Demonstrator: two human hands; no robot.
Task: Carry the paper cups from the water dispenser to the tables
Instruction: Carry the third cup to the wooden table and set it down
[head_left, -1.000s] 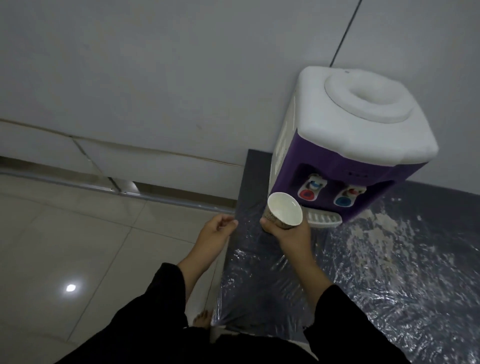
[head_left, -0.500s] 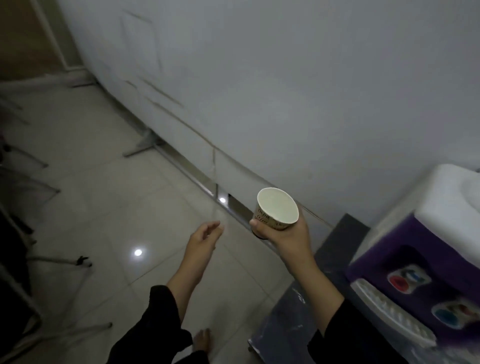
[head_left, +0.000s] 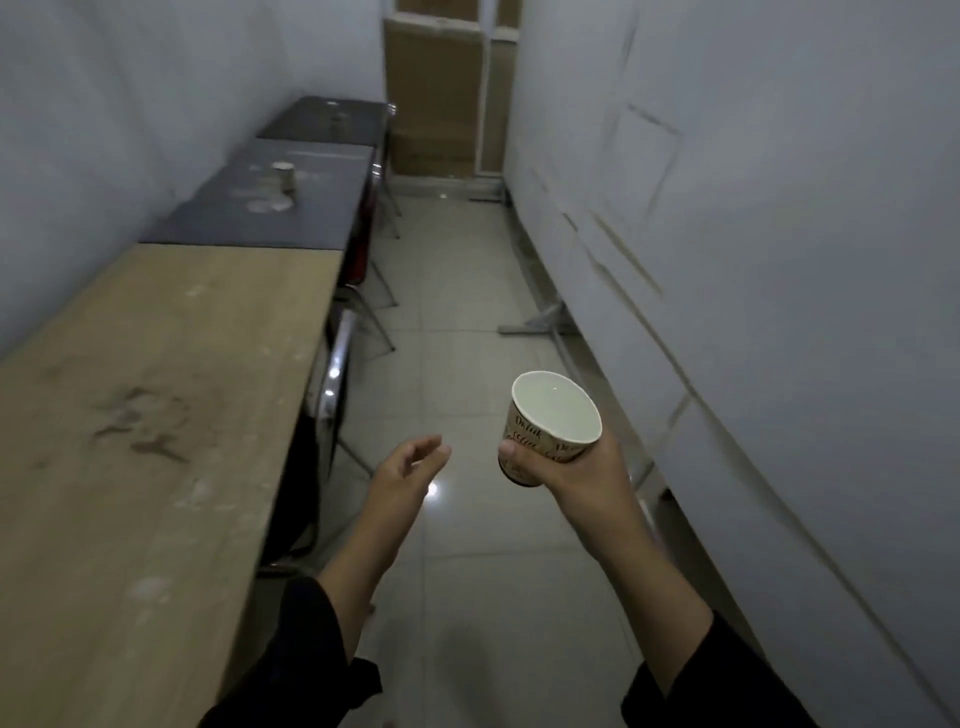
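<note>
The right hand is wrapped around the lower half of a paper cup, thumb on the near side, fingers closed behind it. The cup sits upright with a slight tilt, held out over the floor at mid-aisle, and its pale inside looks filled nearly to the rim with water, though the dim light makes the level hard to judge. The left hand is empty, fingers loosely spread, held out just left of the cup and touching nothing.

To the left runs a row of tables against the wall: a wooden table nearest, then a dark table beyond it that already carries another cup near its middle. A farther dark table seems to hold something small, too blurred to name. Metal chair frames stick out from under the tables into the aisle.

The step in hand appears to be the walk to a table. To do it well, keep the cup level and the grip light enough not to crush the paper wall, walk at an even pace clear of the chair frames, and set the cup down flat, well in from the table edge.
</note>
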